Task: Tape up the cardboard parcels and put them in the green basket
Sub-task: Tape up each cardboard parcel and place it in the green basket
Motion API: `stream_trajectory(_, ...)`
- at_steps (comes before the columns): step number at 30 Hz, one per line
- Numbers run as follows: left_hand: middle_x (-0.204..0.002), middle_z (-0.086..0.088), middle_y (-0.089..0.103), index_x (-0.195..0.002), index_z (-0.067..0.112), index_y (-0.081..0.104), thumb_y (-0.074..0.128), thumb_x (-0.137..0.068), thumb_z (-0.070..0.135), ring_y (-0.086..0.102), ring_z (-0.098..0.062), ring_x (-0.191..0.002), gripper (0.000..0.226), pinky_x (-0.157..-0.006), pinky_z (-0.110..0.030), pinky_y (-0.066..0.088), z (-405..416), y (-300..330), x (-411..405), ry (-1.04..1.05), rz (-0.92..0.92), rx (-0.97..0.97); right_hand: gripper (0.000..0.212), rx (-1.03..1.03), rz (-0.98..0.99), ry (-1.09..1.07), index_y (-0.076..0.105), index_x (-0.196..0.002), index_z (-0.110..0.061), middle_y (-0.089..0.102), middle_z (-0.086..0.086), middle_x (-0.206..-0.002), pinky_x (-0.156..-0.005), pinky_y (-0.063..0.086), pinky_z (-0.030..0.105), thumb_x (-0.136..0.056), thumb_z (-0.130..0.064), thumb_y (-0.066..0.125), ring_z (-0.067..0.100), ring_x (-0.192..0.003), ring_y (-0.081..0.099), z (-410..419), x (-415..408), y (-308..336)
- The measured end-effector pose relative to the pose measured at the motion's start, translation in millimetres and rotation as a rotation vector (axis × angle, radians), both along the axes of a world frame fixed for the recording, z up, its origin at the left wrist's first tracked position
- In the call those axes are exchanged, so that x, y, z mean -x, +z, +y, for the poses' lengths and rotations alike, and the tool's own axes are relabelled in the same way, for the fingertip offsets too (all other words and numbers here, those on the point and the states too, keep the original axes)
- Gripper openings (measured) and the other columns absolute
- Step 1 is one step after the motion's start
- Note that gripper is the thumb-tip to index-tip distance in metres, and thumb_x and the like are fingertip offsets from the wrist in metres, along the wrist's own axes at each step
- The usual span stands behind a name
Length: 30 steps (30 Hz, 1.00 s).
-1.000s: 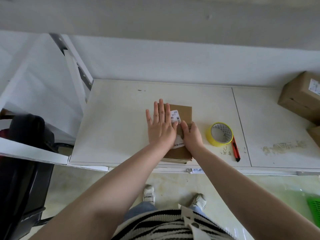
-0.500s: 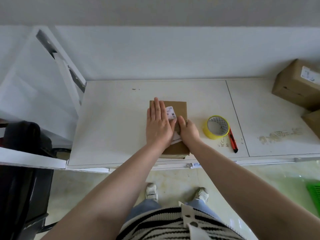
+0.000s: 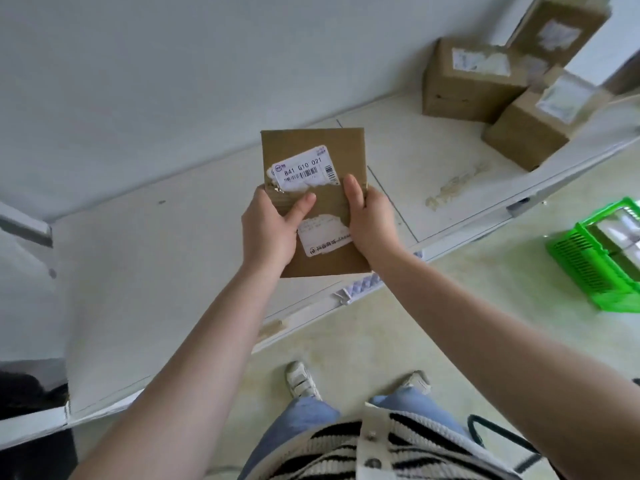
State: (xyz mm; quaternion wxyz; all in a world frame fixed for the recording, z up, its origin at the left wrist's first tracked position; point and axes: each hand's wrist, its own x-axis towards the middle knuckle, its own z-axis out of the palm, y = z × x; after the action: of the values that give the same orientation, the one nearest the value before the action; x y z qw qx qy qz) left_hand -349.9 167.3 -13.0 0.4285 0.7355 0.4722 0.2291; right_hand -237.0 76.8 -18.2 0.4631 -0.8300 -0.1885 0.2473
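Observation:
A flat brown cardboard parcel (image 3: 311,147) with a white barcode label and a torn lower label is held up above the white table (image 3: 166,258). My left hand (image 3: 268,232) grips its left edge, thumb laid across the front. On the right edge my right hand (image 3: 370,220) grips it too, thumb on top. Clear tape crosses the parcel's middle. The green basket (image 3: 588,261) stands on the floor at the right, with something pale inside it.
Three brown cardboard boxes (image 3: 474,84) with labels are stacked at the table's far right end. A dried stain (image 3: 457,185) marks the tabletop near them. My feet in white shoes (image 3: 301,379) stand on the pale floor below the table edge.
Both hands went from pressing the parcel flat on the table to gripping its sides and lifting it. The view has swung right; the tape roll and the cutter are out of sight.

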Motion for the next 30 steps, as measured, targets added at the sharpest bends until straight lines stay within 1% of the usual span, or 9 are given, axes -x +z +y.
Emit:
stream_trajectory(4, -0.108, -0.003, 0.068, -0.107, 0.011, 0.057, 0.070, -0.083, 0.052, 0.062, -0.022, -0.097, 0.049, -0.073, -0.024, 0.039, -57.2, 12.7, -75.8, -0.190, 0.021, -0.019, 0.051, -0.025, -0.002, -0.216, 0.055, -0.077, -0.011, 0.057, 0.000, -0.066, -0.053, 0.039, 0.029, -0.100, -0.053, 0.036, 0.016, -0.059, 0.054, -74.1, -54.9, 3.4)
stream_trajectory(8, -0.101, -0.007, 0.064, -0.095, 0.014, 0.045, 0.066, -0.084, 0.056, 0.059, -0.027, -0.096, 0.048, -0.064, -0.022, 0.027, -138.0, 9.8, -154.2, -0.425, 0.112, -0.042, 0.053, -0.037, 0.067, -0.466, 0.061, -0.090, -0.007, 0.062, 0.004, -0.079, -0.066, 0.041, 0.031, -0.100, -0.053, 0.035, 0.023, -0.076, 0.058, -168.8, -106.2, -13.8)
stream_trajectory(11, -0.107, -0.011, 0.064, -0.102, 0.008, 0.049, 0.066, -0.083, 0.057, 0.060, -0.031, -0.099, 0.055, -0.071, -0.031, 0.037, -205.7, -0.4, -212.3, -0.566, 0.169, -0.009, 0.050, -0.051, 0.077, -0.624, 0.064, -0.096, -0.008, 0.065, 0.006, -0.089, -0.070, 0.040, 0.028, -0.101, -0.050, 0.037, 0.024, -0.085, 0.060, -244.1, -144.5, -28.5)
stream_trajectory(14, -0.111, -0.013, 0.065, -0.109, 0.005, 0.051, 0.067, -0.083, 0.057, 0.060, -0.032, -0.101, 0.061, -0.074, -0.033, 0.043, -272.5, -12.3, -264.1, -0.671, 0.209, 0.001, 0.042, -0.020, 0.080, -0.746, 0.059, -0.088, -0.011, 0.060, 0.001, -0.080, -0.067, 0.037, 0.026, -0.101, -0.047, 0.040, 0.023, -0.083, 0.058, -313.4, -181.4, -38.8)
stream_trajectory(17, -0.113, -0.011, 0.065, -0.110, 0.007, 0.051, 0.068, -0.083, 0.056, 0.061, -0.031, -0.102, 0.058, -0.073, -0.029, 0.038, -331.6, -21.5, -311.4, -0.760, 0.222, 0.010, 0.048, -0.016, 0.119, -0.835, 0.061, -0.093, -0.006, 0.066, 0.011, -0.092, -0.081, 0.049, 0.039, -0.100, -0.049, 0.039, 0.031, -0.092, 0.062, -374.2, -217.2, -46.4)
stream_trajectory(19, -0.115, -0.011, 0.065, -0.112, 0.007, 0.051, 0.067, -0.083, 0.056, 0.060, -0.031, -0.105, 0.059, -0.074, -0.029, 0.038, -362.6, -26.4, -340.4, -0.820, 0.246, 0.024, 0.050, -0.022, 0.141, -0.881, 0.062, -0.094, -0.007, 0.068, 0.013, -0.095, -0.087, 0.051, 0.045, -0.100, -0.051, 0.039, 0.032, -0.095, 0.064, -406.7, -237.9, -49.3)
stream_trajectory(22, -0.119, -0.013, 0.063, -0.115, 0.006, 0.051, 0.066, -0.083, 0.058, 0.058, -0.032, -0.110, 0.063, -0.080, -0.033, 0.041, -401.1, -35.7, -382.6, -0.907, 0.310, 0.042, 0.050, -0.010, 0.178, -0.936, 0.062, -0.096, -0.010, 0.066, 0.008, -0.094, -0.085, 0.052, 0.042, -0.099, -0.054, 0.039, 0.031, -0.094, 0.064, -446.4, -267.0, -55.1)
stream_trajectory(26, -0.121, -0.013, 0.061, -0.117, 0.005, 0.050, 0.065, -0.084, 0.058, 0.056, -0.032, -0.111, 0.065, -0.080, -0.032, 0.039, -442.8, -47.8, -439.3, -1.004, 0.364, 0.033, 0.046, -0.065, 0.254, -1.029, 0.062, -0.092, -0.013, 0.067, 0.005, -0.091, -0.082, 0.052, 0.040, -0.098, -0.055, 0.042, 0.028, -0.092, 0.064, -489.6, -310.2, -65.9)
stream_trajectory(30, -0.120, -0.013, 0.061, -0.116, 0.006, 0.049, 0.065, -0.084, 0.058, 0.056, -0.032, -0.111, 0.063, -0.076, -0.029, 0.035, -475.1, -56.6, -509.1, -1.108, 0.368, 0.017, 0.040, -0.084, 0.263, -1.124, 0.058, -0.082, -0.021, 0.060, -0.008, -0.076, -0.054, 0.043, 0.017, -0.097, -0.055, 0.044, 0.010, -0.070, 0.058, -521.7, -366.0, -73.6)
